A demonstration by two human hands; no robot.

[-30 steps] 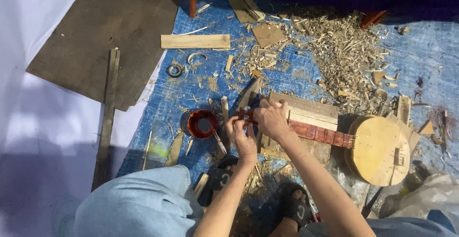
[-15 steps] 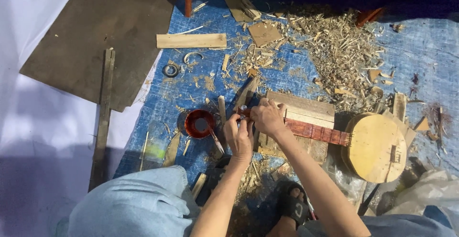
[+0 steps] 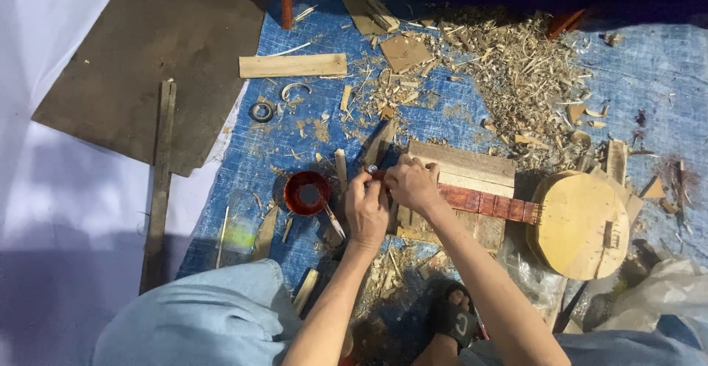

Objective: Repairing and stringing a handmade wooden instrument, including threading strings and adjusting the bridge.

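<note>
I see no labels, signs or screens — only a crumpled whitish plastic bag (image 3: 664, 296) at the lower right of the frame, beside my right knee.

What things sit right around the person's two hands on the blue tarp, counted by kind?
Hands: 2, left and right
Round-bodied wooden instrument with red neck: 1
Small red bowl: 1
Pale wooden plank: 1
Metal ring: 1
Heap of wood shavings: 1
Total: 7
</note>
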